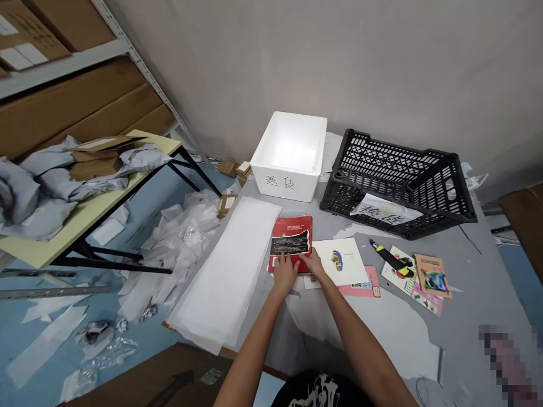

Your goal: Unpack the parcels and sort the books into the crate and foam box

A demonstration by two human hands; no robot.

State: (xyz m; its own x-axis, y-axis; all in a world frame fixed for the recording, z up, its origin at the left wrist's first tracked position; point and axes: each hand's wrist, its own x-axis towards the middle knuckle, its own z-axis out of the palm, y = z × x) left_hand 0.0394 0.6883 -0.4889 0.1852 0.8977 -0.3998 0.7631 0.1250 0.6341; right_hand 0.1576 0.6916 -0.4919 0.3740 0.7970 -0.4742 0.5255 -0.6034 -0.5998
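A red book [291, 226] with a torn-edged black text panel lies on the grey table. My left hand [285, 275] rests on its lower part, fingers stretched flat over the cover. At the lower right edge, my right hand [313, 262] grips the book, thumb on top; its other fingers are partly hidden. A white booklet [348, 251] with a small blue and yellow picture lies just right of the book, partly over a pink booklet [373, 277]. To the left, long white wrapping sheets [229, 265] lie stacked.
Behind stand a white foam box [280, 183] and a black plastic crate [394, 181] with a paper label. A box cutter [392, 259] lies on small books [433, 277] at right. Parcels [97, 164] cover a yellow table [144, 181]; wrapping scraps [178, 243] litter the floor.
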